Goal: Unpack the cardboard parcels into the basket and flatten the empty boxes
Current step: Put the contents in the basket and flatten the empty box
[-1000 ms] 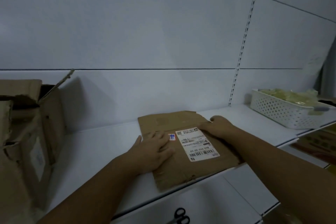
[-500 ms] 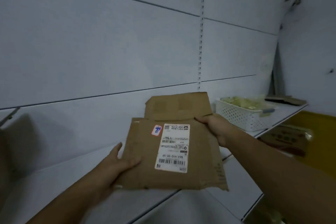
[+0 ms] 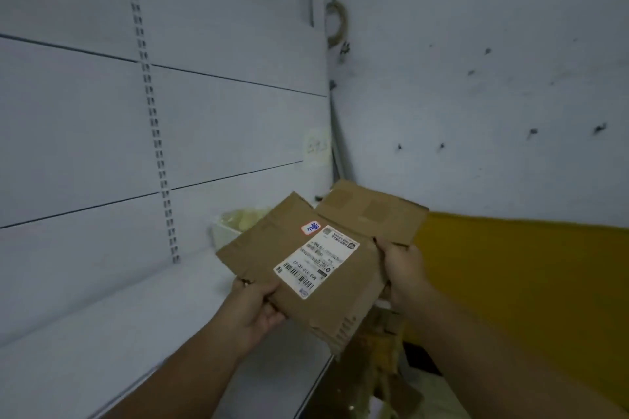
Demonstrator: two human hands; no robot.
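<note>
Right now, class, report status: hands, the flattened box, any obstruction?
Left hand and right hand grip flattened brown cardboard box. Box off the white shelf. Path clear.

Both forearms extended forward; left hand point(image 3: 256, 305) in pinching grip; right hand point(image 3: 401, 271) likewise clasped.
</note>
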